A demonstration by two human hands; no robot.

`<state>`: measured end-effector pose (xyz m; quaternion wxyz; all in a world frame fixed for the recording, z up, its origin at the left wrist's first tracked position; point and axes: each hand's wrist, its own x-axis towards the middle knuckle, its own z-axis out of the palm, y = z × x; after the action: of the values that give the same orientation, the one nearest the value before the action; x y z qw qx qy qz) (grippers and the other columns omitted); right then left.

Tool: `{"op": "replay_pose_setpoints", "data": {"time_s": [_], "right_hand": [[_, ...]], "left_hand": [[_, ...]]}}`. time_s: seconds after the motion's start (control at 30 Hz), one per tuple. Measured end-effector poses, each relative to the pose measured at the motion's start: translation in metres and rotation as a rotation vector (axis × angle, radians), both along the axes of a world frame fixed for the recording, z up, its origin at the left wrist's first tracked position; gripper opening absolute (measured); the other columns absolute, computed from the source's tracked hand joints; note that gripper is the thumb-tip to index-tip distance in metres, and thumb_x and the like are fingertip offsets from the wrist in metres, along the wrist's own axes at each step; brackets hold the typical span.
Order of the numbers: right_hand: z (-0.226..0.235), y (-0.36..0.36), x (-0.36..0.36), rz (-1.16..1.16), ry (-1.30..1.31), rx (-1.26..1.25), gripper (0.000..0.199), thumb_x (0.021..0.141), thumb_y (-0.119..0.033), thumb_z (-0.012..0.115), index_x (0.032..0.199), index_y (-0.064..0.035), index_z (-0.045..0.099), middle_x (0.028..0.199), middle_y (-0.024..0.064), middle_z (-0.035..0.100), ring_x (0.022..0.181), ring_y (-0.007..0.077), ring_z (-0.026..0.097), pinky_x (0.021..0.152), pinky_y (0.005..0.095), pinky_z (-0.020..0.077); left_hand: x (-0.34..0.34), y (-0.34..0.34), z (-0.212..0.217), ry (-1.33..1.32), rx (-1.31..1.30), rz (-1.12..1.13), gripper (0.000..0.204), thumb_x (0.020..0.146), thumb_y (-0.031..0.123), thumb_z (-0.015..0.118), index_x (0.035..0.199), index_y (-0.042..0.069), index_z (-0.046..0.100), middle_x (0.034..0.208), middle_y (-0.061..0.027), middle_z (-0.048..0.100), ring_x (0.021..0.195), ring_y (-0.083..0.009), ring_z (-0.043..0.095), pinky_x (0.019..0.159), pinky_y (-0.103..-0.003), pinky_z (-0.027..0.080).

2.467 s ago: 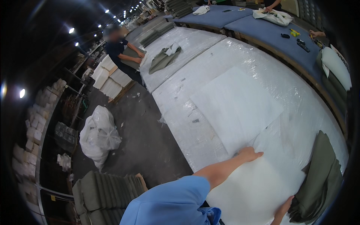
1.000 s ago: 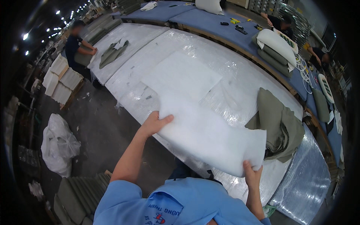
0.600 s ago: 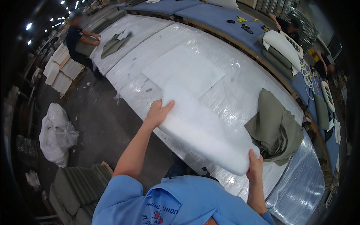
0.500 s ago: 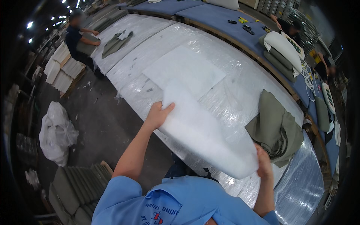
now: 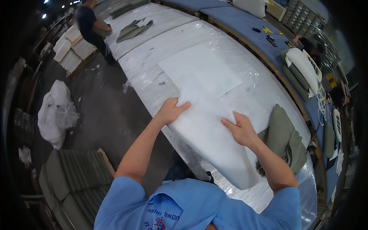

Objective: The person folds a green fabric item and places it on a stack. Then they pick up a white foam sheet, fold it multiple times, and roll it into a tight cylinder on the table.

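A thick white cushion pad (image 5: 214, 143) with a soft, fluffy surface lies tilted in front of me, its rounded end toward my body. My left hand (image 5: 171, 111) is closed on its left edge with the thumb on top. My right hand (image 5: 242, 129) grips its right edge, thumb on top and fingers partly hidden. Beyond the pad, a flat white sheet (image 5: 201, 69) of similar wadding lies on the plastic-wrapped table (image 5: 253, 76). A crumpled grey-green fabric cover (image 5: 285, 138) rests just right of my right forearm.
Another person (image 5: 90, 25) stands at the table's far left. Stacked green cushions (image 5: 76, 180) and a white plastic bag (image 5: 57, 115) are on the floor to my left. Past the table runs a blue-topped bench (image 5: 237, 23) with small tools (image 5: 270, 40) and piled cushions (image 5: 301, 71).
My right hand has left the pad's near right end and moved up and left to its edge farther along. The left hand keeps its grip. The view has shifted slightly.
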<state>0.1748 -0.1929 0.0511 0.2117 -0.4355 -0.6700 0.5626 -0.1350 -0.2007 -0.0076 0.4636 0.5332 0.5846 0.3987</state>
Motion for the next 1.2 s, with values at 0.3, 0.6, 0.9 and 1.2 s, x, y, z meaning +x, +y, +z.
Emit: {"op": "replay_pose_setpoints", "data": {"time_s": [0.3,0.6,0.9,1.2], "right_hand": [[-0.091,-0.007,0.004,-0.111,0.014,-0.262,0.039,0.105,-0.034,0.059,0.117,0.0025,0.068,0.097,0.0077,0.073,0.082,0.0120,0.067,0.074,0.0288,0.0548],[-0.104,-0.037,-0.010,-0.209,0.138,-0.312,0.040,0.106,-0.035,0.057,0.117,0.0016,0.068,0.098,0.0080,0.073,0.083,0.0125,0.067,0.075,0.0283,0.0546],[-0.109,-0.053,-0.023,-0.591,0.413,-0.394,0.043,0.105,-0.037,0.058,0.119,0.0027,0.068,0.102,0.0109,0.073,0.090,0.0166,0.067,0.081,0.0305,0.0532],[-0.112,-0.074,-0.059,-0.577,0.263,-0.075,0.037,0.103,-0.033,0.061,0.102,0.0027,0.068,0.082,0.0152,0.070,0.071,0.0206,0.061,0.070,0.0357,0.0506]], "left_hand": [[0.007,0.004,0.020,0.167,0.016,0.247,0.055,0.090,0.029,0.075,0.132,-0.002,0.061,0.107,-0.0187,0.073,0.100,-0.0273,0.070,0.091,-0.039,0.053],[0.141,-0.119,-0.030,-0.279,0.334,0.621,0.084,0.104,0.019,0.052,0.160,-0.004,-0.005,0.168,-0.0274,-0.001,0.156,-0.0360,0.005,0.125,-0.043,0.010],[0.131,-0.050,0.006,0.200,0.222,0.175,0.087,0.099,0.022,0.060,0.159,-0.009,0.005,0.164,-0.0367,-0.002,0.154,-0.0484,0.002,0.125,-0.048,0.013],[0.121,-0.101,0.056,1.072,0.365,-0.250,0.058,0.091,0.025,0.060,0.138,-0.006,0.053,0.154,-0.0206,0.042,0.151,-0.0504,0.019,0.123,-0.058,0.016]]}}
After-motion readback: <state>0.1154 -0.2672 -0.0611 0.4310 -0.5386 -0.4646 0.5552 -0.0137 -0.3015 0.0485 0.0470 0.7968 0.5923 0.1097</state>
